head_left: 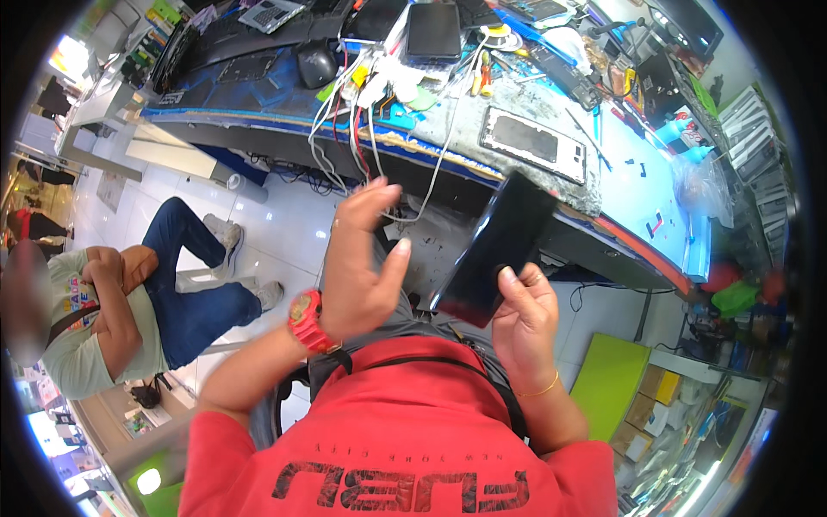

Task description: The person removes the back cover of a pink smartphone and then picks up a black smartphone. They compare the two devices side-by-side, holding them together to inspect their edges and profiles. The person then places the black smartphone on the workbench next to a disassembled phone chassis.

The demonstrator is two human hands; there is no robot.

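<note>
My right hand [527, 317] grips a glossy black smartphone [489, 246] near its lower right corner, thumb on the dark face, tilting it in front of the bench edge. My left hand [362, 258], with a red watch [306, 320] on the wrist, is open and a little blurred, fingers apart, to the left of the phone and not touching it. Beyond the phone, an opened phone body with a white rim [562, 153] lies on a worn grey work mat [465, 129].
The cluttered workbench [215, 122] holds cables [336, 129], a mouse [314, 65], tools [482, 77], spray bottles [676, 129] and devices. A seated person [116, 336] with folded arms is at left on the tiled floor [155, 198]. A green panel [603, 370] and shelves stand at lower right.
</note>
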